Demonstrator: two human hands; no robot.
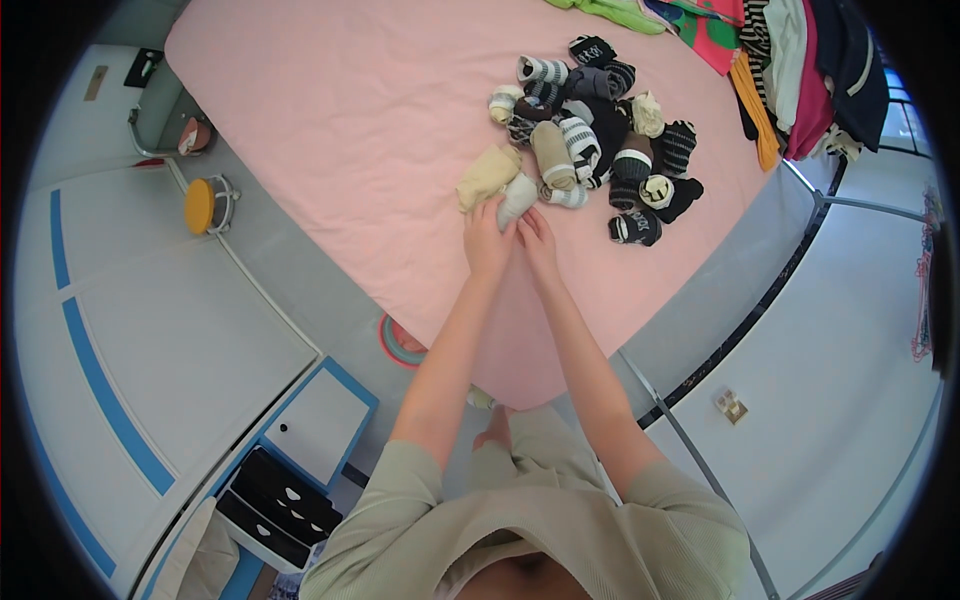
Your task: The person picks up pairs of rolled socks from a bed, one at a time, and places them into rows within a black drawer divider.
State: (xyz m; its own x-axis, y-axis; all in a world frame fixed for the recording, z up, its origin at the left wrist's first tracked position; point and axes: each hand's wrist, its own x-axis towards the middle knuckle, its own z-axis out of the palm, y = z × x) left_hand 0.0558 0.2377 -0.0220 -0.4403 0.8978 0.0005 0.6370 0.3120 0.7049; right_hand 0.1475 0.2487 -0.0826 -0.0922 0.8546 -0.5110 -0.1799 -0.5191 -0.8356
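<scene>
Both my hands meet at the near side of a heap of rolled socks on a pink bed sheet point(330, 130). Between the fingers of my left hand point(488, 245) and my right hand point(538, 248) is a pale grey rolled sock point(517, 199), gripped from its near end. Touching it on the left lies a cream rolled sock point(488, 177). Just beyond sits a beige sock roll point(552, 156), beside a white and black striped one point(581, 146). Several dark sock rolls spread to the right, among them a black one with white lettering point(635, 228).
Folded and loose clothes point(790, 70) pile up at the far right corner of the bed. To the left on the floor stands a yellow-topped round stool point(205, 206). A blue-edged cabinet point(318, 420) has its door open at lower left. A basin point(400, 340) shows under the bed's edge.
</scene>
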